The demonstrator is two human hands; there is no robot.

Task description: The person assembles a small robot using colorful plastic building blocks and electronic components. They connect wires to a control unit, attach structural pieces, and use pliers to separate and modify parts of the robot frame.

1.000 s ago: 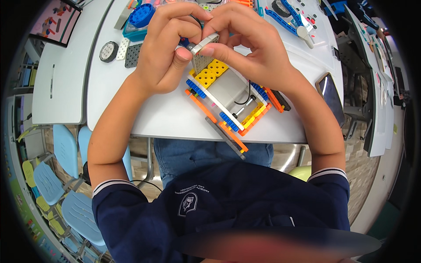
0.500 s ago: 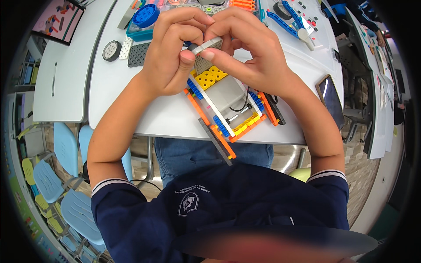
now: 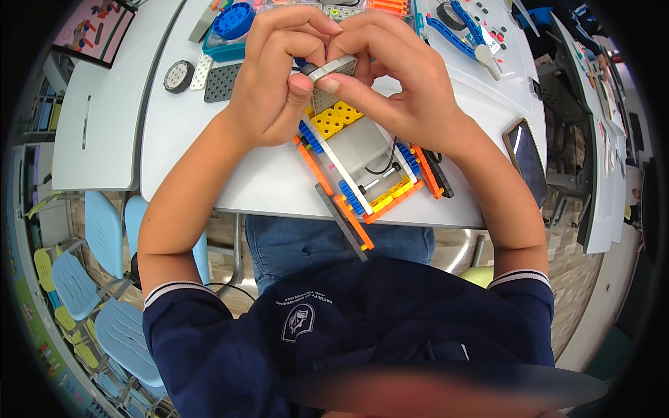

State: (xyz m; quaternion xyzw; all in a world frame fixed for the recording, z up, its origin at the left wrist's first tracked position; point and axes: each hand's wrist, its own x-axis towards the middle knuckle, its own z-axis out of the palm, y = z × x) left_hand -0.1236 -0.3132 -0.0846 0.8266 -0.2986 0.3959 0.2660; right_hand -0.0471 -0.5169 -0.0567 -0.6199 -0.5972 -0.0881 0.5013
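My left hand [image 3: 275, 80] and my right hand [image 3: 394, 76] meet above the table, both closed on a grey perforated plate [image 3: 336, 67]. My right thumb presses its near edge; the left thumb lies at its left end, beside a small dark part [image 3: 309, 68]. The fingers behind the plate are partly hidden. Just below sits a building-kit model [image 3: 359, 150] with white side beams, a grey block in the middle, blue gears, yellow perforated pieces and orange and dark grey legs. Its upper end is hidden behind the plate and hands.
A teal tray of parts [image 3: 217, 51] stands behind my left hand, with a blue wheel [image 3: 233, 22] on it. A black wheel [image 3: 179, 76] and dark grey plate [image 3: 221, 83] lie left. Blue pliers-like tool [image 3: 456, 31] and a phone [image 3: 526, 161] lie right.
The grey plate has tilted slightly in my fingers, showing a little more of its perforated face. Both hands keep nearly the same place and grip.
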